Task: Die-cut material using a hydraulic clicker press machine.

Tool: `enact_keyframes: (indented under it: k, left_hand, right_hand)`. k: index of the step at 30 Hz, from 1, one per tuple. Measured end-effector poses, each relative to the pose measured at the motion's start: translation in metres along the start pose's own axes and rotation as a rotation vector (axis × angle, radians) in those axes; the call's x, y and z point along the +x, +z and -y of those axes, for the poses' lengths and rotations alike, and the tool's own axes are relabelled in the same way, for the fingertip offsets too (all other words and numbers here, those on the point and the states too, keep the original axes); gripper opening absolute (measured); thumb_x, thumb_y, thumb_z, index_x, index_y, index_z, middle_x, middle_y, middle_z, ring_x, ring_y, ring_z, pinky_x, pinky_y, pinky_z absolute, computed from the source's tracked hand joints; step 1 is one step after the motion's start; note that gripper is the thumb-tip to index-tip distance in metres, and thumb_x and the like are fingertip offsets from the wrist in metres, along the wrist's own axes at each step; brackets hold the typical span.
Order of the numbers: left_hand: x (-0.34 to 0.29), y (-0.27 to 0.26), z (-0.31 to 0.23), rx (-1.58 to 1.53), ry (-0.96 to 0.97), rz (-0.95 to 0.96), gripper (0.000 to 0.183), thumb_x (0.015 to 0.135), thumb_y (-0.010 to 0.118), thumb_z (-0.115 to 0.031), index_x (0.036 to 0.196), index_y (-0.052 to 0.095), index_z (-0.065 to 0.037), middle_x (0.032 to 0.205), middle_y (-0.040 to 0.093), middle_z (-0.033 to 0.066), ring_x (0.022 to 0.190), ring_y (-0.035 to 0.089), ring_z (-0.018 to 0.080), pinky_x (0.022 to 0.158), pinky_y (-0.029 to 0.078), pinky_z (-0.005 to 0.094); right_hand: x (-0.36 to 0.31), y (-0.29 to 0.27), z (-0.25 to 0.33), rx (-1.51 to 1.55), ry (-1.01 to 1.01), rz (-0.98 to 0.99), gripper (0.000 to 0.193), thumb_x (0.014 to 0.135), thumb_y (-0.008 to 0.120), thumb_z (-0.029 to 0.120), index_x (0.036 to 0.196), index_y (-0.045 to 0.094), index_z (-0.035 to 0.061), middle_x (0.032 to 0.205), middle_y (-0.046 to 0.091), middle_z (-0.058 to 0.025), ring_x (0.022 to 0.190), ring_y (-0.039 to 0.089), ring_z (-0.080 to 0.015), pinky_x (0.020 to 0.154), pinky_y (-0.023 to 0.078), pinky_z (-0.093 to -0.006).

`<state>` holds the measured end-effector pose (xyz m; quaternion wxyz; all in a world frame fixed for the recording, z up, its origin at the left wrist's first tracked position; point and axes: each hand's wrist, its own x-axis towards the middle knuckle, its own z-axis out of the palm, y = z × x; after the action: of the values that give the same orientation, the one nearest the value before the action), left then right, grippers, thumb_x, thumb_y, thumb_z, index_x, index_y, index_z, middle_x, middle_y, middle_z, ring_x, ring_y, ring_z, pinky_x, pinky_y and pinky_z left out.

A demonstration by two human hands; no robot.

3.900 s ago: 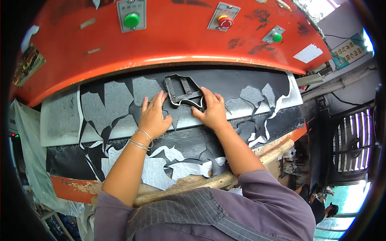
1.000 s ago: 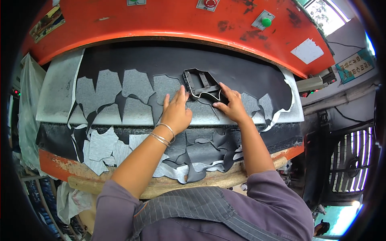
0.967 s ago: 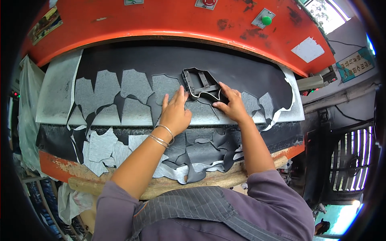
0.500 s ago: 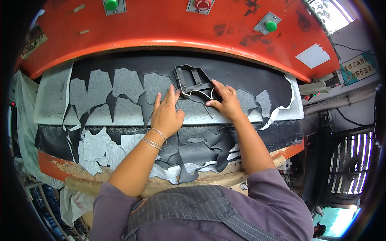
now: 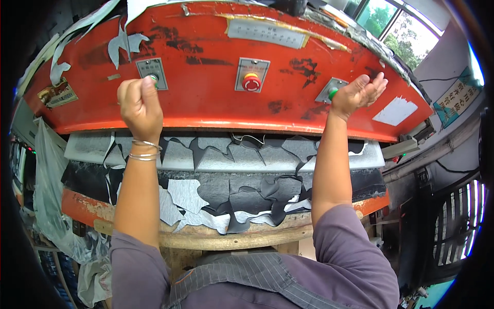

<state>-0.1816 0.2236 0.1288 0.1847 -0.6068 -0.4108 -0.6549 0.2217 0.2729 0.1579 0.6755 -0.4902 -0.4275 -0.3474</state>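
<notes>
1. Head view: the left grip (image 5: 140, 107) is clenched, thumb on the left green button (image 5: 154, 78).
2. The right grip (image 5: 358, 97) is released, fingers extended, heel against the right green button (image 5: 333, 93).
3. Both buttons sit on the red machine front (image 5: 206, 103).

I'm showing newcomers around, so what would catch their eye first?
Probably the wide orange metal machine front up top, a round red button near its middle. The bare curled left hand is at the left round green button, the bare open right hand at the right round green button.
</notes>
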Motion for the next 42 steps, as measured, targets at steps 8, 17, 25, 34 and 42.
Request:
enact_keyframes:
  k: [8,17,25,34,42]
  left_hand:
    - [-0.032,-0.089,-0.054,-0.041,-0.175,0.47,0.028,0.089,0.059,-0.012,0.065,0.05,-0.001,0.062,0.045,0.0134,0.058,0.047,0.0292,0.059,0.039,0.0376]
    - [-0.2,-0.182,-0.155,-0.153,-0.32,1.106,0.019,0.082,0.066,-0.026,0.083,0.068,-0.007,0.084,0.062,0.0117,0.083,0.061,0.0323,0.075,0.049,0.042]
    - [-0.216,-0.171,-0.157,-0.004,-0.368,0.971,0.017,0.074,0.068,-0.022,0.074,0.068,-0.006,0.078,0.062,0.0131,0.079,0.059,0.0333,0.073,0.048,0.0425]
    - [-0.157,-0.13,-0.101,-0.227,-0.51,1.632,0.025,0.083,0.067,-0.029,0.085,0.073,-0.005,0.079,0.068,0.0106,0.068,0.065,0.0248,0.063,0.049,0.0343]
    - [-0.138,-0.022,-0.041,-0.786,-1.216,1.144,0.029,0.087,0.062,-0.005,0.115,0.062,0.0,0.092,0.066,0.0012,0.076,0.058,0.0059,0.068,0.046,0.0208]
  right_hand:
    - [-0.041,-0.089,0.041,0.343,0.091,0.249,0.038,0.093,0.055,0.02,0.125,0.05,-0.0015,0.132,0.046,-0.0209,0.125,0.042,-0.0318,0.104,0.032,-0.042]
    - [-0.187,-0.298,0.161,0.403,-0.317,1.685,0.062,0.064,0.08,0.03,0.115,0.058,0.0039,0.1,0.06,-0.0107,0.095,0.057,-0.0295,0.08,0.048,-0.0393]
    - [-0.203,-0.292,0.167,0.269,-0.326,1.698,0.045,0.058,0.081,0.019,0.096,0.061,0.0053,0.089,0.06,-0.0087,0.09,0.059,-0.0265,0.075,0.05,-0.0355]
    - [-0.133,-0.127,0.112,0.14,0.003,1.906,0.054,0.076,0.072,0.042,0.121,0.061,0.0152,0.118,0.06,-0.018,0.115,0.054,-0.0344,0.09,0.05,-0.042]
    - [-0.166,0.016,0.03,0.128,-0.129,1.782,0.055,0.067,0.078,0.038,0.114,0.064,0.014,0.133,0.045,-0.022,0.125,0.042,-0.0374,0.1,0.043,-0.043]
